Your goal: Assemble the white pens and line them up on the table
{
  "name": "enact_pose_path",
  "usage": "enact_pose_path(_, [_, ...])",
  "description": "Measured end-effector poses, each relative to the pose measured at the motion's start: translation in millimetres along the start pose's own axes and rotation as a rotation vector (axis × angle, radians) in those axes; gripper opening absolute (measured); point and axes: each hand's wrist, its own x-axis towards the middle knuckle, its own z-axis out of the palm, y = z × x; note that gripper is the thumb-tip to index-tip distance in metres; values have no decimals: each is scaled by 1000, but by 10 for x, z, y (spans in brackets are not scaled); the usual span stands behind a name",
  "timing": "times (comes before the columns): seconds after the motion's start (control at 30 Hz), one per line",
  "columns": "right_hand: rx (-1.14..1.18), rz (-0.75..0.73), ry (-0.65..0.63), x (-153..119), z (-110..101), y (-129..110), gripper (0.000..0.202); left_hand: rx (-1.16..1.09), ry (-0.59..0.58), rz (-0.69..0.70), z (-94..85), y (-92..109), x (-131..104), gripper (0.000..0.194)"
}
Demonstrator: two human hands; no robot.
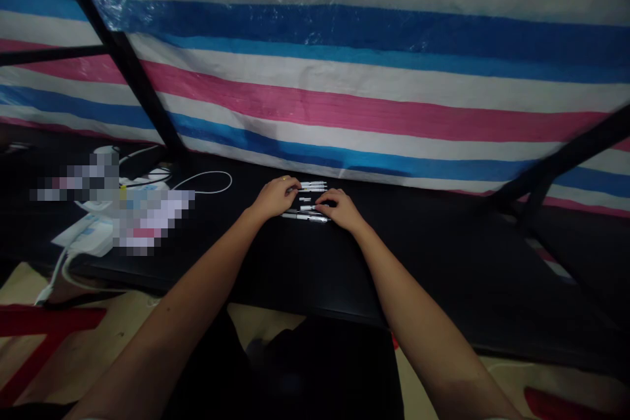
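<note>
Several silver-white pens (315,186) lie side by side on the black table. My left hand (275,198), a ring on one finger, has its fingers curled and closed on the left ends of these pens. My right hand (340,210) comes in from the right, thumb and fingertips pinched at a short white pen part (307,208). Between the hands rests another small pale piece (305,199), too small to name. Nearer me lies one more pen (308,217), just below the right fingertips.
On the left stand a white power strip (93,236) with cables and papers (157,220) that are blurred out. A white cable loop (216,174) lies behind. Striped plastic sheeting (344,105) hangs along the back, with dark metal struts (142,85) on both sides.
</note>
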Motion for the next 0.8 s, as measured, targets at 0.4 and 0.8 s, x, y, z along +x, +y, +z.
enact_pose_path(0.4, [-137,-95,82,29,-12,-163,14,40,17,136,86,192,-56,22])
enact_pose_path(0.8, [-246,77,208,17,-211,124,16,102,26,-68,34,18,3,17])
